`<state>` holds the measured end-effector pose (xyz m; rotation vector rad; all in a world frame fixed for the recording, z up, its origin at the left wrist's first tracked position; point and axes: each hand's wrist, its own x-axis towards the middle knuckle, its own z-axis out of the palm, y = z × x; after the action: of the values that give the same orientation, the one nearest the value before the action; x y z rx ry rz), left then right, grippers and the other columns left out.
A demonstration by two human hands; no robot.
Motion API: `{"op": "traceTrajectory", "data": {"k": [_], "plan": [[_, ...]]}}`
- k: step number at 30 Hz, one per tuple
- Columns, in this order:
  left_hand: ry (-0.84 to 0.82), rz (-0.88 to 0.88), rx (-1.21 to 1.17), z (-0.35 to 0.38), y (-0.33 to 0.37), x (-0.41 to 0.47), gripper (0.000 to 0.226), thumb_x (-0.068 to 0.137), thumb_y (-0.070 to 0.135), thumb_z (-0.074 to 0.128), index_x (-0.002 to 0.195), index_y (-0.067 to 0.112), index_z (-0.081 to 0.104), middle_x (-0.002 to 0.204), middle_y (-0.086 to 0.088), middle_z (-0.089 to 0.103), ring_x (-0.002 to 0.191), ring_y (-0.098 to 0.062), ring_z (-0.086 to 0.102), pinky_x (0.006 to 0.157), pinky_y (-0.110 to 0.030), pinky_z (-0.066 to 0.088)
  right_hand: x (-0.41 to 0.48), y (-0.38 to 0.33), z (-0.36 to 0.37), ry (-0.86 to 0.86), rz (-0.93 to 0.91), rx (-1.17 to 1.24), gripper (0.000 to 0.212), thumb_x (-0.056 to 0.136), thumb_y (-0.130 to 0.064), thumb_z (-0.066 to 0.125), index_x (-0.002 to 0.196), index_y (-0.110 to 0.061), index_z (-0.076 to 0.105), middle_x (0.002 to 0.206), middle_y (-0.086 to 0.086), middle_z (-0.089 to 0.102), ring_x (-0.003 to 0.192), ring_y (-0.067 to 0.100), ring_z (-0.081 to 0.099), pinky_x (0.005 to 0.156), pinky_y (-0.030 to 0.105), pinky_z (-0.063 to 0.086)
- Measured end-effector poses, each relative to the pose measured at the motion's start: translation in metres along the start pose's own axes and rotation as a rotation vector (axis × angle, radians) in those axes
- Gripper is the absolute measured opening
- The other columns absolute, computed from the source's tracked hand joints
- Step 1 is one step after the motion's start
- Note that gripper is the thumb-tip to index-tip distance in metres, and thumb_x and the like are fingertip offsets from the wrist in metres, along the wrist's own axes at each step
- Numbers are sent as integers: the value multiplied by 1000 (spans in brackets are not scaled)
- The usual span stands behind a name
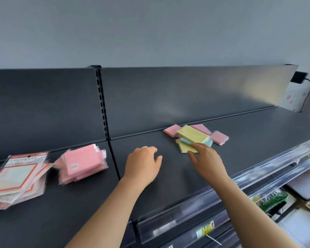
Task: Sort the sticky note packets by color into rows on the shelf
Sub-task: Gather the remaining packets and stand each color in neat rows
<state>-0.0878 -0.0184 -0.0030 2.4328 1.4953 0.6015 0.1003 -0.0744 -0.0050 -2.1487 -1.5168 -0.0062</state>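
While the left hand (141, 163) sits low over the dark shelf (168, 185) with its fingers loosely curled and holding nothing, the right hand (206, 158) lies stretched out, its fingertips touching the near edge of the lower yellow packet (183, 148); the thumb is spread apart from the fingers, so nothing is gripped. That packet is at the bottom front of a small mixed pile. A blue packet (185, 141) lies on it, and an upper yellow packet (192, 135) lies across the blue one. Three pink packets (172, 130) stick out from under the pile, at its left, back and right.

Well to the left, beyond the seam between shelf sections, is a leaning stack of wrapped pink notes (82, 161). Further left, red-bordered note packs (16, 176) are heaped at the frame's edge, blurred. A slotted upright (101, 101) divides the dark back panel (186, 97).

Along the shelf's front edge runs a clear plastic price rail (186, 210). Below it is a label with a red arrow (205, 229), and green goods (270, 199) show on a lower shelf. At the far right a black box (298, 76) with a cable hangs on the wall.
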Motion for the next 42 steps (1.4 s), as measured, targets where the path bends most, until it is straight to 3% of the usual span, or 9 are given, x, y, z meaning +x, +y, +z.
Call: {"op": "traceTrajectory", "data": {"k": [7,13,19,22,27,31,34,39,42], "plan": [[-25,-93,-17,31,29,38,39,98,39,47,132,21,54,123,3,61,114,-21,55,90,-33,46,60,63,6,-71,38,41,45,99,-32,46,139,-12,47,141,12,47,128,32,44,99,36,38],[-26,-213,-171,51,54,74,49,100,37,44,143,14,42,136,-4,55,126,-24,48,97,-34,41,87,89,9,-245,-147,175,35,96,-31,53,131,-26,57,150,7,38,138,24,34,108,30,27],[-39,-360,-401,66,66,96,42,89,29,64,122,6,53,118,-5,63,108,-24,58,81,-28,43,89,103,7,-314,-259,284,55,91,-31,62,142,-23,43,152,-3,36,142,12,26,114,25,17],[-4,-415,-413,70,62,97,25,87,24,66,103,8,58,104,-5,64,91,-22,60,72,-33,48,93,118,6,-302,-169,277,62,90,-32,64,145,-15,39,147,-1,42,136,16,36,109,27,27],[104,-571,-716,64,53,92,22,90,9,57,110,4,51,111,-6,59,91,-22,64,61,-30,58,97,119,8,-247,-96,348,68,80,-29,74,139,-13,45,125,4,54,116,23,51,93,30,41],[112,-611,-756,66,55,89,26,89,8,52,114,5,52,113,-6,61,89,-19,63,55,-24,54,108,122,-1,-134,36,542,27,86,-16,66,111,-9,61,86,-1,60,72,17,57,56,25,41],[98,-603,-738,69,69,90,26,86,9,53,111,6,51,110,-9,62,90,-23,63,68,-38,59,114,140,-9,7,156,574,12,89,-13,57,100,-9,55,88,5,59,74,23,55,51,26,36],[26,-584,-573,79,97,93,43,79,23,70,109,5,45,98,-7,58,75,-20,54,53,-27,41,107,165,-3,-39,260,412,44,88,-22,61,127,-8,46,119,11,54,102,30,54,83,39,46],[24,-593,-429,81,108,94,46,78,23,73,106,6,40,89,-3,51,78,-23,54,49,-27,37,106,166,-1,-24,189,187,56,89,-28,61,141,-16,41,139,12,41,125,34,40,105,41,31]]}}
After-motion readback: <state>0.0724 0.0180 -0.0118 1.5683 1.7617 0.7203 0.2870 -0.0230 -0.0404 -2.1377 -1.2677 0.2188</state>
